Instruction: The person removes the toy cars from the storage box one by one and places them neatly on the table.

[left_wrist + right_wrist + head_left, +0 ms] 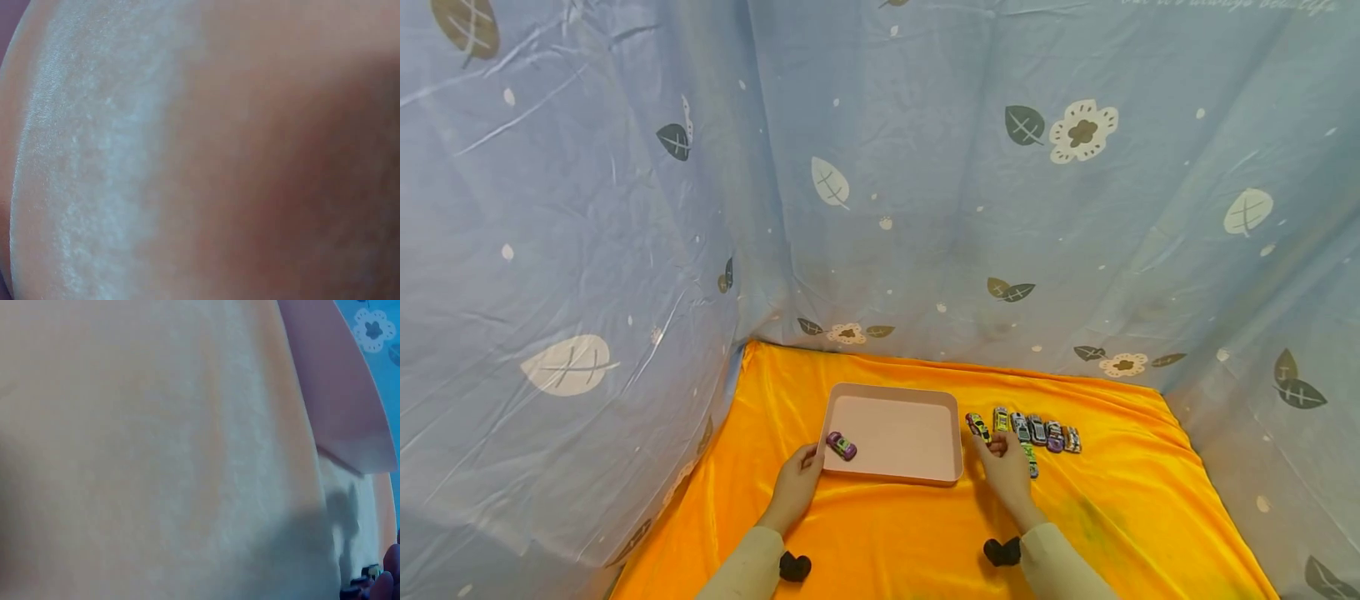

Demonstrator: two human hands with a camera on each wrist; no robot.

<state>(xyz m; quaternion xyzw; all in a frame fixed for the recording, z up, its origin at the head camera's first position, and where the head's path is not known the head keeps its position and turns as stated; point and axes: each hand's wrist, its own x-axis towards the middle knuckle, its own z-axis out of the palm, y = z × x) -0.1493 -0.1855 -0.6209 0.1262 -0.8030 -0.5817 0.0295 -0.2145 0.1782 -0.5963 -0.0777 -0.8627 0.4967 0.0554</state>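
Note:
A shallow pink tray (895,433) lies on the orange cloth, with a purple and green toy car (842,446) in its left part. At the tray's left edge my left hand (795,487) grips the rim. My right hand (1009,475), just beyond the right side, pinches a yellow and purple toy car (979,427) by its near end. The right wrist view catches only fingertips (387,578) and part of that car (356,590) in its lower corner. Blurred close surfaces fill the left wrist view, without a clear hand.
Right of the tray stands a row of several toy cars (1037,429), with a green car (1031,461) partly behind my right hand. Wrinkled orange cloth (910,542) covers the surface. Pale blue patterned curtains (925,208) hang around the back and sides.

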